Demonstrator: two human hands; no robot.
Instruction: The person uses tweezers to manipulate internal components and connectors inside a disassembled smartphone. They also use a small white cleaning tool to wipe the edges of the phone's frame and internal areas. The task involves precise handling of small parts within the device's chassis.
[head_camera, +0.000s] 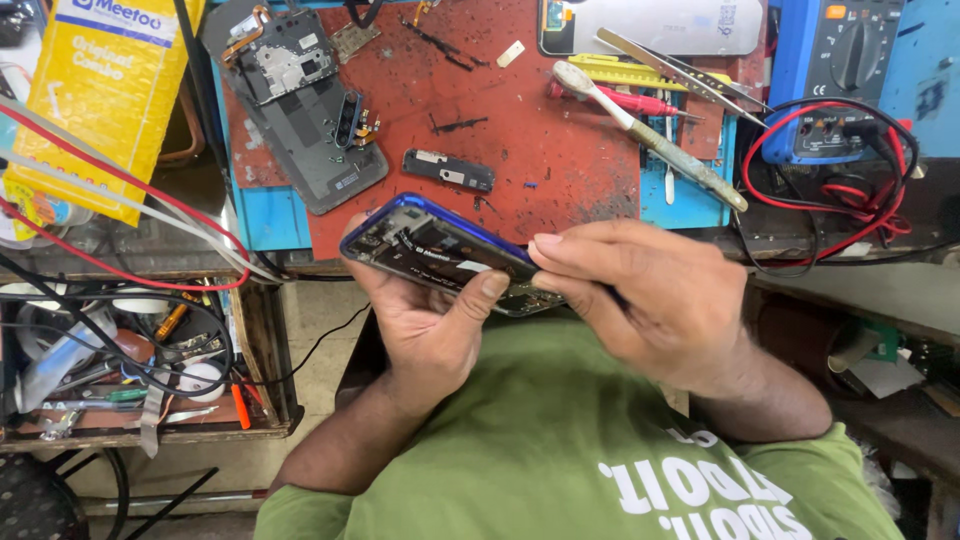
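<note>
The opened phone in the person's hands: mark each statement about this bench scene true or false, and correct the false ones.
1. Both hands hold the opened phone. True.
2. The phone's frame is green. False: it is blue.
3. A toothbrush lies on the red mat. True.
4. The meter with red and black leads sits at the left. False: it is at the right.
5. The left hand grips a screwdriver. False: it holds the phone, as does the right hand.

Opened phone (440, 252) between hands, before mat (560, 150)
</note>
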